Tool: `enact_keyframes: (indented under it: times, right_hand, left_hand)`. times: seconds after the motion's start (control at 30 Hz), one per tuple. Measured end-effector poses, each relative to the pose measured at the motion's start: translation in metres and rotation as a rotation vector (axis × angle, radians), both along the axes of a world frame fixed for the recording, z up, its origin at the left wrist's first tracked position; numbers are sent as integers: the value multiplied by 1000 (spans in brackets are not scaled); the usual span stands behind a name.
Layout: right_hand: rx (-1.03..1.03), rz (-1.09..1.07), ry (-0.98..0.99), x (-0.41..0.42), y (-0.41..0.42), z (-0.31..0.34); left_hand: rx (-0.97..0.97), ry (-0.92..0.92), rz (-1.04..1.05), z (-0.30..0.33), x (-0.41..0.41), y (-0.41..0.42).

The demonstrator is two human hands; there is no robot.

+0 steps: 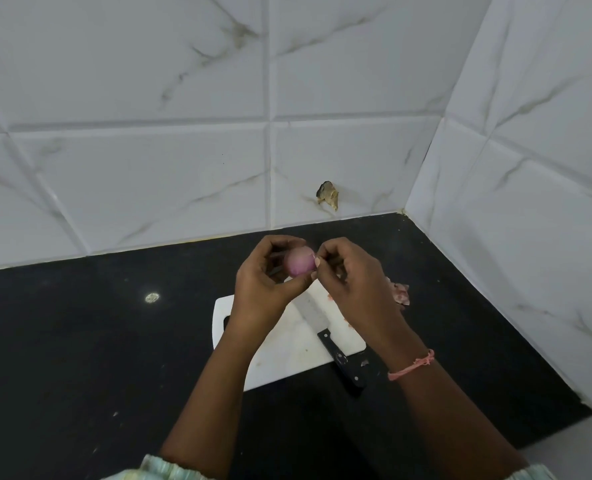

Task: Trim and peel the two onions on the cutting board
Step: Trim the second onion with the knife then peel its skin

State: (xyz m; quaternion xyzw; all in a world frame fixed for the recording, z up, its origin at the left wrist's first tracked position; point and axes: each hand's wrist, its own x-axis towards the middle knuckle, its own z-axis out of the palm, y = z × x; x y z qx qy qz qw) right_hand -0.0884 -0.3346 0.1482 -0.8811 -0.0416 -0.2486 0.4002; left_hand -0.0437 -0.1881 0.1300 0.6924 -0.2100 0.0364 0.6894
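Observation:
My left hand [265, 277] grips a small pink-purple onion [298, 261] and holds it above the far end of the white cutting board [287, 355]. My right hand [353, 271] pinches the onion's skin at its right side with thumb and fingertips. A knife lies on the board, its blade [311, 313] pointing away from me and its black handle [343, 362] hanging over the board's near right edge. Only one onion is in view; my hands hide part of the board.
The board lies on a black counter [97, 341] in a corner of white marble tile walls. A small heap of pink onion peel [400, 292] lies on the counter right of the board. A chipped hole [328, 195] marks the back wall.

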Motion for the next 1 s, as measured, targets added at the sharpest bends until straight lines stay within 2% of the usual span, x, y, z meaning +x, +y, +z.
enact_keyframes:
  times: [0.07, 0.2, 0.27, 0.37, 0.43, 0.5, 0.6, 0.7, 0.77, 0.83, 0.9, 1.0]
  right_hand:
    - [89, 8, 53, 0, 0, 1]
    - [411, 36, 191, 1, -1, 10]
    - [569, 25, 251, 0, -1, 15]
    - [937, 69, 306, -2, -2, 22]
    - [1051, 39, 308, -2, -4, 23]
    - [900, -111, 264, 0, -9, 16]
    - [541, -321, 141, 2, -22, -3]
    - [104, -332, 159, 5, -29, -16]
    - [-46, -306, 158, 5, -25, -19]
    - [-53, -320, 35, 4, -20, -21]
    - [42, -299, -86, 1, -14, -18]
    - [193, -90, -109, -6, -2, -6]
  left_hand:
    - [-43, 55, -49, 2, 0, 2]
    - [-108, 193, -104, 4, -1, 3]
    - [-160, 307, -142, 4, -2, 2]
    - [-330, 538, -262, 3, -1, -1]
    - [-377, 611, -281, 3, -1, -2]
    - [-376, 625, -269, 3, -2, -3]
    - [-328, 600, -205, 3, -3, -3]
    - [-381, 626, -191, 3, -2, -3]
    - [-430, 663, -195, 5, -3, -3]
    - [-455, 682, -193, 5, -3, -5]
    - [-467, 675, -198, 3, -3, -5]
    - [-478, 644, -217, 1, -2, -5]
